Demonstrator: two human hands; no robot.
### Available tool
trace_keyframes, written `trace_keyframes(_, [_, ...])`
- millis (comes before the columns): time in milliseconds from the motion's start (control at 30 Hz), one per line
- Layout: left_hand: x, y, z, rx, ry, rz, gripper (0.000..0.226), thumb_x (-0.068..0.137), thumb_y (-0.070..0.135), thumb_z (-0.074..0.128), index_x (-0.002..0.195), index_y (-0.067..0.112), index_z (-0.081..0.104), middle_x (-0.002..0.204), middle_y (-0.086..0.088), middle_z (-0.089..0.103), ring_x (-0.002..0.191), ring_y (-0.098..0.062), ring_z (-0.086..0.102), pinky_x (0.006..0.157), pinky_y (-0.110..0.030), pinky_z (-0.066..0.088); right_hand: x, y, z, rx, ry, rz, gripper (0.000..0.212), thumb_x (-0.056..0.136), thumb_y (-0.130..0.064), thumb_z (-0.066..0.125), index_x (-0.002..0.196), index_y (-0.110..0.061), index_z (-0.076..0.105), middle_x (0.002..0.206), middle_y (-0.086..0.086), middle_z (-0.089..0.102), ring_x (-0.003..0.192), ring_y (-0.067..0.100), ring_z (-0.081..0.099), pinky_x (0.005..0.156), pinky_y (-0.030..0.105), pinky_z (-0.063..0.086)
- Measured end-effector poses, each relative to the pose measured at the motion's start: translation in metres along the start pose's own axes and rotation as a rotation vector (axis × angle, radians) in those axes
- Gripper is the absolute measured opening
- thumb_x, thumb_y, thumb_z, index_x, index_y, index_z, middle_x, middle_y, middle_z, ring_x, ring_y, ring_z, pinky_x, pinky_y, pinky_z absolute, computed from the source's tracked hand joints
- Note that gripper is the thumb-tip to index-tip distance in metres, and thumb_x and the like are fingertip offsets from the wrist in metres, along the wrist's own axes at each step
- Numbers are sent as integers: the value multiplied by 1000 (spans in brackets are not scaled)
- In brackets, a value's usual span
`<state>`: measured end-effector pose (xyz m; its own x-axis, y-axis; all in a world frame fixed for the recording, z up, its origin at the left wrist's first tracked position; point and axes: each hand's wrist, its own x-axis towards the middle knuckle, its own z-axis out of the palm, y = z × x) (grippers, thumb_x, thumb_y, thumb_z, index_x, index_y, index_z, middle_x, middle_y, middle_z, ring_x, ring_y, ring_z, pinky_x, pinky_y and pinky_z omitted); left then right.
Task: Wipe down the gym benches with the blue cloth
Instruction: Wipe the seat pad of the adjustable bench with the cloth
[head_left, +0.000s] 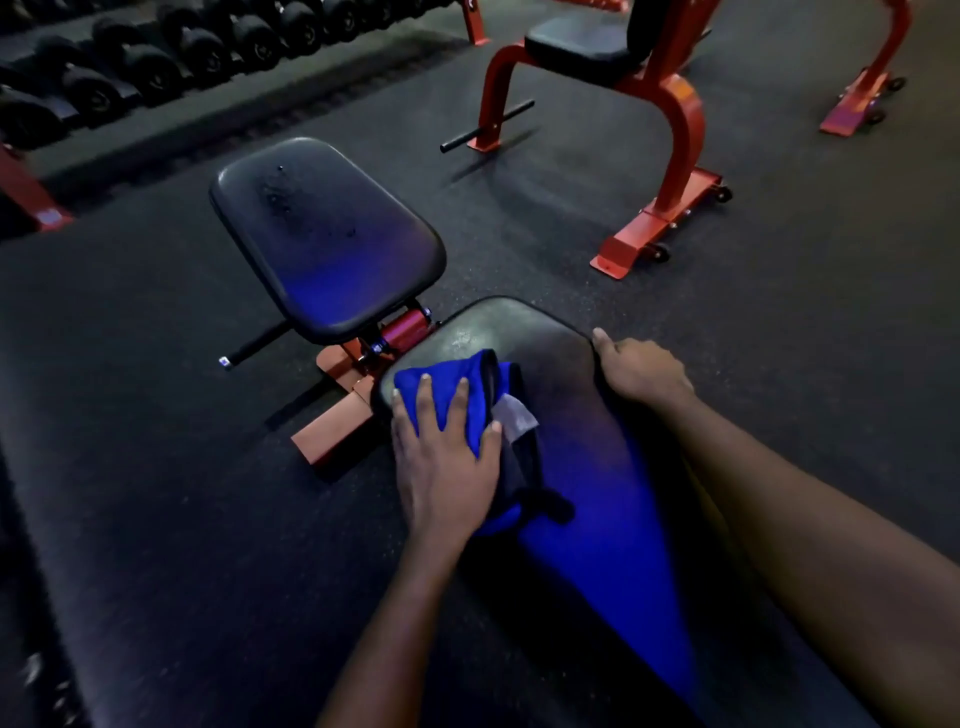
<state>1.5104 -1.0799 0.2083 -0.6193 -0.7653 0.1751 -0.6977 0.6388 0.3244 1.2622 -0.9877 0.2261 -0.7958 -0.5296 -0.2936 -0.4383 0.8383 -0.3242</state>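
A black padded bench back pad (566, 395) runs from the centre toward the lower right, with a blue sheen on it. The blue cloth (457, 387) with a white tag lies bunched on its left part. My left hand (441, 457) presses flat on the cloth, fingers straight and spread. My right hand (641, 371) grips the pad's right edge, fingers curled over the side. Beyond it lies the same bench's black seat pad (327, 239), with small wet marks near its far end.
A red frame (343, 410) and a black handle bar (254, 345) sit under the bench at left. Another red bench (670, 104) with a black seat stands at the back right. A dumbbell rack (156, 57) lines the far left. Dark rubber floor surrounds everything.
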Motion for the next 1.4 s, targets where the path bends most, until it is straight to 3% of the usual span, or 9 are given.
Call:
trace_keyframes(167, [70, -35, -9, 71, -243, 86, 61, 94, 61, 30, 151, 39, 28, 163, -6, 16, 150, -33, 4, 121, -47, 8, -4, 0, -2, 6, 1, -14, 76, 100, -61, 12, 133, -9, 57, 139, 24, 52, 126, 42, 50, 103, 47, 38])
trace_keyframes(267, [57, -12, -4, 146, -167, 36, 57, 97, 55, 30, 152, 39, 27, 163, -2, 17, 150, -31, 4, 120, -47, 8, -7, -1, -2, 13, 13, -10, 76, 101, -61, 13, 133, -8, 57, 139, 23, 53, 126, 41, 51, 102, 46, 38])
trace_keyframes(467, [5, -11, -8, 7, -165, 418, 58, 91, 57, 34, 145, 38, 43, 159, 1, 29, 149, -25, 18, 117, -44, 23, -11, 1, -5, 34, 8, -9, 75, 101, -60, 14, 131, -8, 59, 138, 23, 54, 125, 41, 52, 102, 45, 39])
trace_keyframes(667, [33, -1, -8, 78, -119, 135, 69, 87, 56, 23, 148, 29, 40, 160, -3, 28, 148, -30, 17, 119, -44, 14, -13, 1, -6, 43, 28, -23, 73, 101, -58, 16, 129, -7, 60, 136, 24, 55, 124, 41, 52, 101, 44, 40])
trace_keyframes(867, [-29, 22, -8, 33, -122, 383, 71, 83, 69, 41, 144, 34, 45, 159, 3, 30, 148, -25, 21, 118, -48, 21, -23, 4, -12, 34, 45, -45, 64, 102, -55, 22, 126, -9, 60, 134, 24, 56, 121, 40, 54, 98, 43, 42])
trace_keyframes(967, [6, -10, -16, 24, -212, 414, 67, 83, 62, 37, 146, 38, 39, 161, 5, 23, 149, -26, 17, 119, -48, 20, -38, 30, -20, 26, 22, 80, 59, 102, -53, 26, 130, -11, 57, 136, 20, 55, 123, 38, 53, 100, 44, 42])
trace_keyframes(1100, [-4, 23, -13, 77, -130, 208, 72, 80, 58, 30, 146, 31, 44, 159, 0, 31, 146, -32, 23, 117, -49, 22, -69, 89, -29, -43, -74, 321, 67, 102, -57, 20, 141, -11, 49, 148, 18, 45, 132, 36, 47, 107, 46, 38])
trace_keyframes(1300, [-29, 27, -10, 50, -206, 554, 66, 84, 58, 43, 144, 33, 45, 157, 2, 34, 147, -27, 24, 115, -49, 28, -99, 108, -19, -77, 37, 335, 76, 99, -62, 13, 132, -9, 57, 141, 17, 54, 126, 35, 53, 99, 44, 40])
trace_keyframes(1400, [16, 4, -18, 84, -282, 512, 70, 80, 51, 32, 148, 34, 39, 161, 3, 25, 150, -26, 16, 120, -49, 17, -102, 103, -17, -94, 69, 350, 73, 100, -59, 16, 125, -7, 62, 135, 18, 58, 120, 35, 56, 93, 43, 42])
